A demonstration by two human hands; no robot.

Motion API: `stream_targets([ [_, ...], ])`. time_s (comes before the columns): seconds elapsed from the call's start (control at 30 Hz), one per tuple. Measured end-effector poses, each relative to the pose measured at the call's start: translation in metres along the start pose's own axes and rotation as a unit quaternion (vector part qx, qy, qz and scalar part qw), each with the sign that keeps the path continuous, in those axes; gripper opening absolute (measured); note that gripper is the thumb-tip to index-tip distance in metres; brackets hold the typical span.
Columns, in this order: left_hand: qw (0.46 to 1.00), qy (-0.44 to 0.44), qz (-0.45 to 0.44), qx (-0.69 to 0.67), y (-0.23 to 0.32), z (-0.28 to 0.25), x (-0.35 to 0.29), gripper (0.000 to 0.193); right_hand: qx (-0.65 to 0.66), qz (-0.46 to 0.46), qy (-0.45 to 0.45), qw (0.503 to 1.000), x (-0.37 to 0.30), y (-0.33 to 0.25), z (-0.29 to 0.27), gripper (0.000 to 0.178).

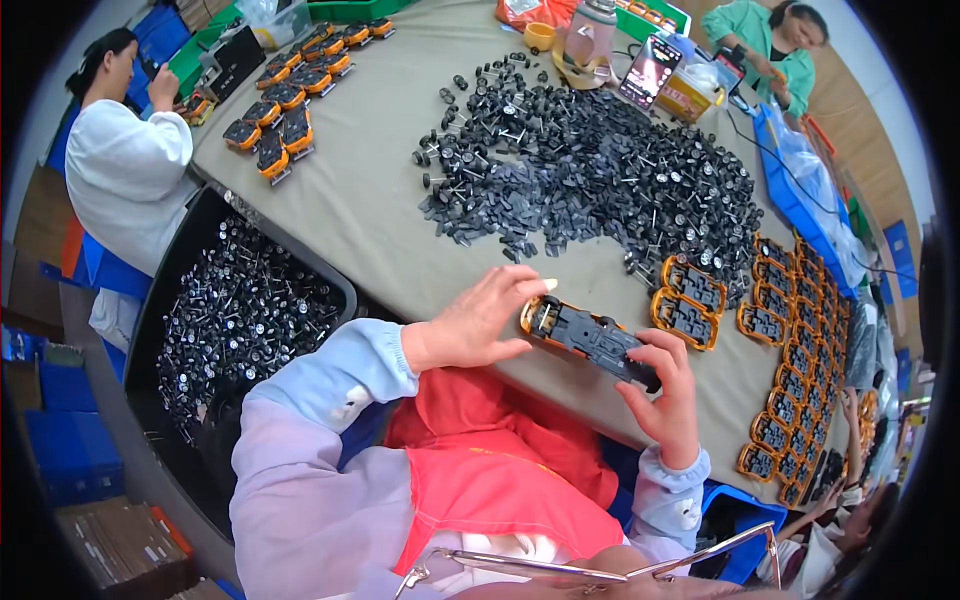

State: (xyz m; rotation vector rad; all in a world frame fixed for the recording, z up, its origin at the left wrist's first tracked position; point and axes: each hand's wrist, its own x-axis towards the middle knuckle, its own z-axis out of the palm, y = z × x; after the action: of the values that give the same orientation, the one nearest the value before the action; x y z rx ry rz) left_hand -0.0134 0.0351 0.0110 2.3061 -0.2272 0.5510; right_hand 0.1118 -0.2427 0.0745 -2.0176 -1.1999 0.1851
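Observation:
An upside-down toy car (590, 338) with an orange body and black underside lies at the table's near edge, between my hands. My left hand (475, 322) is at its left end, thumb and fingers apart, with a fingertip at the end where a wheel shows. My right hand (668, 390) grips the black right end between thumb and fingers. Beyond the car spreads a large heap of black wheels on metal axles and small flat black pieces (560, 190). Two more upturned orange car bodies (690, 300) sit to the right of it.
Rows of upturned orange cars (795, 370) line the right side; another group (285, 95) stands far left. A black bin (340, 285) of wheel axles is at my left. A phone (650, 72) and bottle (590, 40) stand behind the heap. Co-workers (125, 160) sit around.

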Motion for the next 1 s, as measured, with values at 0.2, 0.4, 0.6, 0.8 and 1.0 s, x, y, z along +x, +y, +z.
stream_targets([
  [0.2,0.997,-0.065,-0.016,-0.042,-0.018,0.015,0.014,0.082,-0.015,-0.028,-0.064,0.997,0.036,0.006,0.021,0.043],
  [0.4,0.996,-0.059,-0.018,-0.067,-0.023,0.016,0.013,0.084,-0.015,-0.006,-0.077,0.997,0.047,0.004,0.034,0.042],
  [0.6,0.994,-0.064,-0.024,-0.088,-0.025,0.017,0.013,0.083,-0.035,0.021,-0.056,0.998,0.043,0.0,0.037,0.042],
  [0.8,0.997,-0.055,-0.007,-0.06,-0.025,0.017,0.013,0.085,-0.014,0.006,-0.039,0.999,0.044,0.002,0.039,0.042],
  [1.0,0.996,-0.056,-0.011,-0.07,-0.024,0.019,0.012,0.086,-0.038,0.008,-0.034,0.999,0.045,0.001,0.044,0.041],
])
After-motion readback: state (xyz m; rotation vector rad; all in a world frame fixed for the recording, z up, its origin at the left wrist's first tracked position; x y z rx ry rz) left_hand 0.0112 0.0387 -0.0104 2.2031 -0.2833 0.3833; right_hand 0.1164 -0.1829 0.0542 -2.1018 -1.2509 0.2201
